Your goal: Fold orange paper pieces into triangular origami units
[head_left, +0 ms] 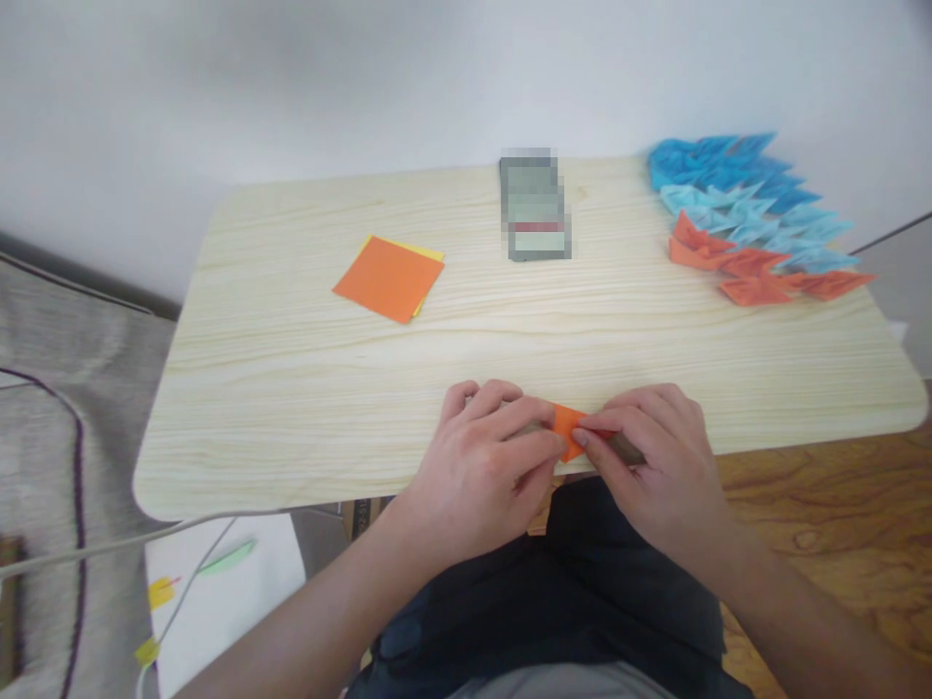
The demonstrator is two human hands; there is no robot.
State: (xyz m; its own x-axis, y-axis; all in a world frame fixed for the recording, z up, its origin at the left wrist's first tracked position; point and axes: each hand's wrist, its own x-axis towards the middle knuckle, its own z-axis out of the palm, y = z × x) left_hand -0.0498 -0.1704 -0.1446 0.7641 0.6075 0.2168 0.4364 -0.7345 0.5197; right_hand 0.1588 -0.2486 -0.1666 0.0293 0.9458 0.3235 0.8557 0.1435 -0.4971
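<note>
Between my two hands, at the table's near edge, is a small folded piece of orange origami paper [566, 427]. My left hand [495, 451] holds its left side, the fingers bent over it and partly covering it. The thumb and forefinger of my right hand [651, 447] pinch its right corner. Much of the paper's shape is hidden under the fingers. Beyond my left hand lies a small stack of square paper sheets [389, 280], orange on top with yellow showing beneath.
A phone [537, 209], blurred out, lies at the back middle of the wooden table [277, 388]. Folded paper pieces stand in rows at the back right: dark blue [699, 165], light blue [757, 218] and orange [757, 277]. A cable [182, 524] runs past the front left edge.
</note>
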